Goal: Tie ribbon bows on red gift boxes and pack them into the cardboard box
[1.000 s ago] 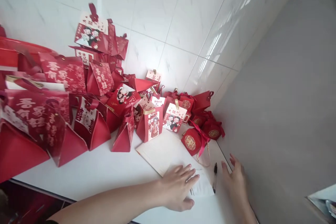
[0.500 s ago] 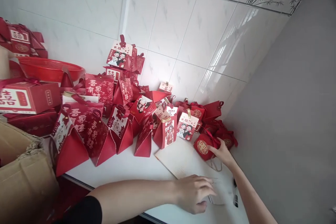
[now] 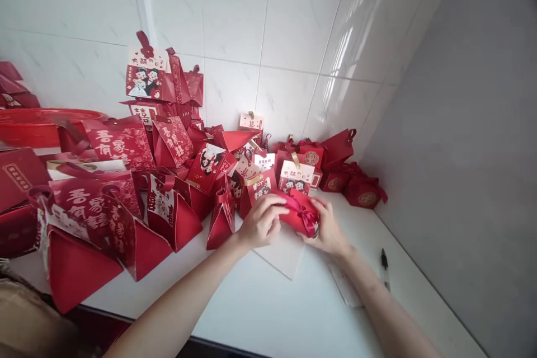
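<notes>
Both my hands hold a small round red gift box [image 3: 296, 213] with a pink ribbon bow, just above the white counter [image 3: 272, 307]. My left hand [image 3: 263, 222] grips its left end with curled fingers. My right hand [image 3: 329, 229] cups its right end. Under the box lies a cream sheet of paper [image 3: 283, 254]. Behind it stands a crowd of red paper gift bags [image 3: 172, 179] with printed characters and cartoon couples.
A black pen [image 3: 384, 268] lies on the counter to the right, near a small white slip [image 3: 346, 285]. More round red boxes [image 3: 364, 193] sit in the corner by the grey wall. A red basket [image 3: 29, 123] stands at far left.
My right hand took the round red box from the corner and brought it left over the paper. My left hand left the white slip and closed on the box.
</notes>
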`<state>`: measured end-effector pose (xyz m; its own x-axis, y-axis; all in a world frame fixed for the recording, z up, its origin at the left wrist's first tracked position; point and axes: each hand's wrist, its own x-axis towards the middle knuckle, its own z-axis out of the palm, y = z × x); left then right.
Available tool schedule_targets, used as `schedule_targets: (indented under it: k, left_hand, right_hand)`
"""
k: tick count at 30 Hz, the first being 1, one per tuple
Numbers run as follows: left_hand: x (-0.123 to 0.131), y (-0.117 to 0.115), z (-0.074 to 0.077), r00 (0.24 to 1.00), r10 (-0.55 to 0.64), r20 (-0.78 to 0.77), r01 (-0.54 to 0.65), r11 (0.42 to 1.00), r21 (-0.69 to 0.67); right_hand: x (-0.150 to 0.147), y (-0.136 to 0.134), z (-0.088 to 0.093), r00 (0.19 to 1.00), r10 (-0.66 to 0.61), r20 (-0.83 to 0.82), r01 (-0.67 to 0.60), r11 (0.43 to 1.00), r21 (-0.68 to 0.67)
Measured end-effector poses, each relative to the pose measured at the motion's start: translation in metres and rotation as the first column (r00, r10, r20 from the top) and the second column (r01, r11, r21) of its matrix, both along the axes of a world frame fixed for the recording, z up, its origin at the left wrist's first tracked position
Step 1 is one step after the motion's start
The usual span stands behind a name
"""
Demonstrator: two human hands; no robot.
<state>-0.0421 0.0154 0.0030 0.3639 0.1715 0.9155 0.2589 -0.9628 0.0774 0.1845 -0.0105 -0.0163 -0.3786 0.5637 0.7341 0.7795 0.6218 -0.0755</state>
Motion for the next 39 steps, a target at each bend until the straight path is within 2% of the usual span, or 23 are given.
schedule_targets:
  k: [4, 7, 10, 15, 18, 23, 25, 29, 31, 34, 36, 38, 39]
  left_hand:
    - [0.009, 0.0, -0.008, 0.983, 0.077, 0.168, -0.057, 0.991, -0.122]
    - [0.015, -0.001, -0.016, 0.966, 0.024, 0.256, 0.051, 0.958, -0.283]
    - [0.018, -0.004, -0.018, 0.941, -0.009, 0.337, 0.171, 0.874, -0.455]
    - [0.021, -0.012, -0.009, 0.89, 0.104, 0.443, 0.234, 0.731, -0.641]
    - [0.022, -0.014, -0.005, 0.902, 0.132, 0.412, 0.228, 0.664, -0.712]
    - [0.019, -0.013, -0.006, 0.919, 0.01, 0.393, 0.301, 0.626, -0.72]
    - [0.017, -0.011, -0.008, 0.913, -0.043, 0.407, 0.34, 0.632, -0.696]
    - [0.013, -0.008, -0.012, 0.926, -0.144, 0.349, 0.342, 0.712, -0.613]
    - [0.011, -0.008, -0.014, 0.932, -0.179, 0.317, 0.341, 0.731, -0.591]
    - [0.01, -0.005, -0.014, 0.936, -0.201, 0.287, 0.333, 0.764, -0.552]
    - [0.011, -0.003, -0.009, 0.951, -0.188, 0.244, 0.281, 0.855, -0.437]
    - [0.01, -0.006, 0.003, 0.968, -0.175, 0.178, 0.214, 0.95, -0.227]
    - [0.008, -0.011, 0.012, 0.971, -0.179, 0.157, 0.2, 0.972, -0.125]
  right_hand:
    - [-0.001, -0.01, 0.008, 1.0, 0.027, -0.016, -0.026, 0.999, 0.02]
    - [-0.008, -0.016, 0.014, 0.999, 0.04, -0.006, -0.04, 0.999, -0.019]
    - [-0.012, -0.019, 0.014, 0.999, 0.046, 0.0, -0.046, 0.996, -0.072]
    - [-0.012, -0.022, 0.016, 1.0, 0.023, -0.017, -0.024, 0.993, -0.117]
    - [-0.01, -0.022, 0.017, 0.999, 0.042, -0.032, -0.046, 0.99, -0.133]
    - [-0.011, -0.022, 0.017, 0.988, 0.068, -0.137, -0.096, 0.973, -0.209]
    - [-0.012, -0.023, 0.018, 0.986, 0.051, -0.157, -0.09, 0.964, -0.249]
    - [-0.013, -0.025, 0.02, 0.986, 0.025, -0.167, -0.074, 0.954, -0.29]
    - [-0.013, -0.025, 0.021, 0.983, 0.022, -0.18, -0.078, 0.948, -0.308]
    - [-0.014, -0.024, 0.021, 0.982, 0.042, -0.183, -0.09, 0.961, -0.263]
    - [-0.015, -0.022, 0.02, 0.984, 0.055, -0.17, -0.088, 0.978, -0.191]
    - [-0.016, -0.021, 0.018, 0.985, 0.055, -0.164, -0.077, 0.988, -0.131]
    - [-0.016, -0.02, 0.017, 0.984, 0.05, -0.173, -0.071, 0.991, -0.116]
